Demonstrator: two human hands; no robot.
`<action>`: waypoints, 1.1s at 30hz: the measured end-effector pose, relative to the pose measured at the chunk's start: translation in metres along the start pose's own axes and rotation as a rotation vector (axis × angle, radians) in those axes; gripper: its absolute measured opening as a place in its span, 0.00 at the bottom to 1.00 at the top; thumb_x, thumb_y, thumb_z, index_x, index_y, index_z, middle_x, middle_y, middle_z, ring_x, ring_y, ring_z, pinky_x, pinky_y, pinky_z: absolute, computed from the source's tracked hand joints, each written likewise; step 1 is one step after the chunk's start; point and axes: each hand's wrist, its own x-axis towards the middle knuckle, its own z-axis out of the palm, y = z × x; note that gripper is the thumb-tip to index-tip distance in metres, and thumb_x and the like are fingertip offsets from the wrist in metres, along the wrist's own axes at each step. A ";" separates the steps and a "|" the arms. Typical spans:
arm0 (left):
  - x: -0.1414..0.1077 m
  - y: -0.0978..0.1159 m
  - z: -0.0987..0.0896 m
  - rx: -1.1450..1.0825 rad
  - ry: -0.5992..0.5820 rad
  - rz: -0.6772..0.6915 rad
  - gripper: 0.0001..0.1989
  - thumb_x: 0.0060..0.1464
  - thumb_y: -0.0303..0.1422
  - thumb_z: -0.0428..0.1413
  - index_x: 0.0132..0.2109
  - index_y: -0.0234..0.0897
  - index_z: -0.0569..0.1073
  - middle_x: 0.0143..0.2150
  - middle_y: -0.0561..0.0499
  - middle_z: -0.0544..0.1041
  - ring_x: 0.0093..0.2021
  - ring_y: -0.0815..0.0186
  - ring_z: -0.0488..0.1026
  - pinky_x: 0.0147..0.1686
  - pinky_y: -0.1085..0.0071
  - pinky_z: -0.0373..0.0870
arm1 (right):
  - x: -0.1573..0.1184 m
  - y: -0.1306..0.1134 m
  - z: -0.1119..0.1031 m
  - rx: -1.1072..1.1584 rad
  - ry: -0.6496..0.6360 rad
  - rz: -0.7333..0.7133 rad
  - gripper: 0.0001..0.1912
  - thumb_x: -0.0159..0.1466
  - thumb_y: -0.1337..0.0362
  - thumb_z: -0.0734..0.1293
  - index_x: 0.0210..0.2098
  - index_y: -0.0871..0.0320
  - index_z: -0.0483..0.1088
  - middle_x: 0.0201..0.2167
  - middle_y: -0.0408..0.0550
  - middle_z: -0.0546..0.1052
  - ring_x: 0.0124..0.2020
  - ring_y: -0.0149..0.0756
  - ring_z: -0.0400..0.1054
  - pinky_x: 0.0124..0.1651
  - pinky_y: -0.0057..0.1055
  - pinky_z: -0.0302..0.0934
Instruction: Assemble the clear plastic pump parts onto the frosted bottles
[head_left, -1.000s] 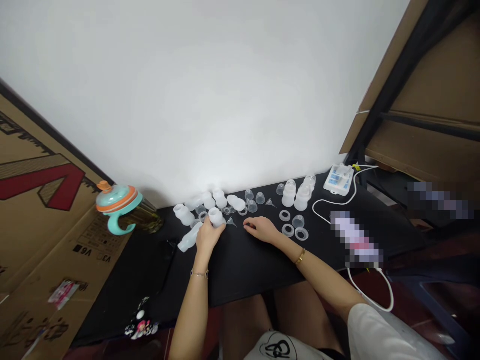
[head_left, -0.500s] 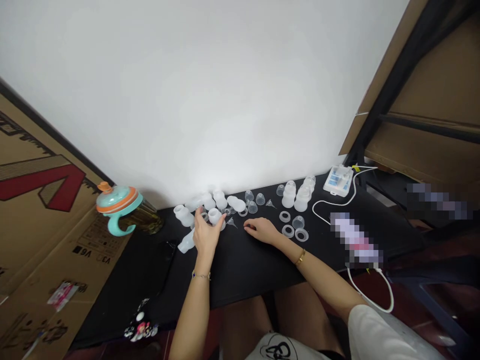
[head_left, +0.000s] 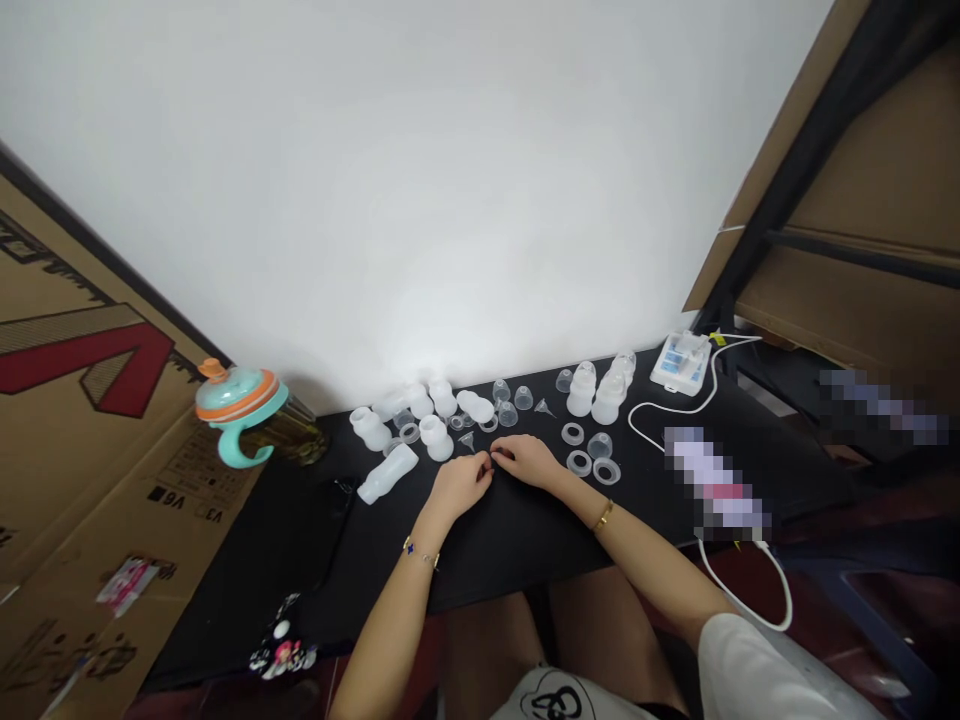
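Near the middle of the black table, my left hand (head_left: pixel 461 484) and my right hand (head_left: pixel 526 461) meet at the fingertips. Both have curled fingers; whatever they may hold is too small or hidden to make out. A white bottle (head_left: pixel 435 438) stands just left of my left hand, and another bottle (head_left: pixel 388 473) lies on its side nearby. Behind the fingers are a small clear funnel (head_left: pixel 466 441), a clear dome cap (head_left: pixel 508 413) and a ring (head_left: pixel 488 423). Right of my right hand lie rings (head_left: pixel 578 462) and a clear cap (head_left: pixel 600 445). Capped bottles (head_left: pixel 581 389) stand behind them.
A jug with a turquoise handle (head_left: pixel 241 443) stands at the left by a cardboard box (head_left: pixel 82 480). At the right are a white case (head_left: pixel 680 362), a white cable (head_left: pixel 701 402) and a blurred object (head_left: pixel 712 478). A phone-like black item (head_left: pixel 330 530) lies front left.
My left hand has left the standing bottle and moved right and nearer to me, to my right hand. Its fingers, spread before, are now curled. My right hand stays nearly in place.
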 end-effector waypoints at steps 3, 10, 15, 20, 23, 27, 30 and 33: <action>0.001 0.003 0.001 0.011 -0.064 -0.035 0.05 0.63 0.33 0.53 0.41 0.41 0.73 0.37 0.50 0.80 0.37 0.62 0.77 0.32 0.71 0.59 | 0.001 0.000 0.002 -0.053 0.039 0.010 0.12 0.71 0.61 0.64 0.48 0.53 0.78 0.46 0.47 0.80 0.44 0.36 0.75 0.42 0.27 0.62; 0.000 0.007 -0.002 0.019 -0.087 -0.064 0.05 0.64 0.34 0.52 0.42 0.41 0.72 0.38 0.49 0.81 0.38 0.61 0.77 0.34 0.70 0.60 | 0.005 0.000 0.005 -0.147 0.064 -0.014 0.18 0.73 0.62 0.59 0.58 0.54 0.72 0.62 0.50 0.73 0.53 0.39 0.74 0.48 0.29 0.68; 0.000 0.007 -0.001 0.019 -0.093 -0.069 0.06 0.64 0.35 0.52 0.42 0.42 0.72 0.38 0.50 0.80 0.38 0.61 0.77 0.34 0.70 0.61 | 0.009 -0.003 0.007 -0.231 0.023 0.005 0.23 0.72 0.62 0.58 0.65 0.53 0.67 0.70 0.50 0.65 0.53 0.41 0.75 0.50 0.33 0.70; 0.001 0.004 0.001 0.013 -0.083 -0.066 0.06 0.64 0.36 0.52 0.42 0.42 0.72 0.37 0.51 0.80 0.37 0.62 0.77 0.33 0.70 0.60 | 0.011 -0.004 0.009 -0.258 0.005 0.012 0.26 0.73 0.64 0.56 0.69 0.54 0.61 0.70 0.53 0.64 0.51 0.41 0.76 0.47 0.33 0.70; 0.001 0.003 0.002 0.007 -0.072 -0.058 0.05 0.64 0.36 0.53 0.42 0.42 0.72 0.36 0.51 0.80 0.37 0.62 0.77 0.33 0.70 0.60 | 0.010 -0.003 0.008 -0.233 -0.003 0.007 0.25 0.73 0.64 0.56 0.68 0.54 0.62 0.68 0.54 0.67 0.52 0.42 0.76 0.48 0.32 0.69; 0.000 0.003 0.002 -0.004 -0.062 -0.049 0.06 0.64 0.36 0.53 0.41 0.42 0.72 0.35 0.51 0.80 0.36 0.62 0.77 0.32 0.70 0.60 | 0.008 -0.003 0.005 -0.182 -0.009 0.002 0.24 0.73 0.65 0.57 0.67 0.54 0.63 0.63 0.54 0.72 0.53 0.43 0.75 0.48 0.32 0.68; 0.000 0.002 0.002 -0.012 -0.063 -0.054 0.06 0.64 0.37 0.53 0.41 0.42 0.72 0.34 0.51 0.79 0.36 0.62 0.77 0.33 0.70 0.61 | 0.007 -0.003 0.002 -0.156 -0.016 0.013 0.22 0.73 0.65 0.58 0.65 0.52 0.65 0.60 0.54 0.74 0.53 0.42 0.74 0.48 0.31 0.67; 0.001 0.002 0.003 -0.012 -0.062 -0.056 0.07 0.64 0.37 0.53 0.42 0.42 0.73 0.34 0.51 0.79 0.35 0.62 0.77 0.34 0.70 0.61 | 0.006 -0.002 0.000 -0.151 -0.018 0.031 0.20 0.73 0.65 0.60 0.62 0.53 0.67 0.57 0.53 0.76 0.51 0.41 0.74 0.48 0.30 0.65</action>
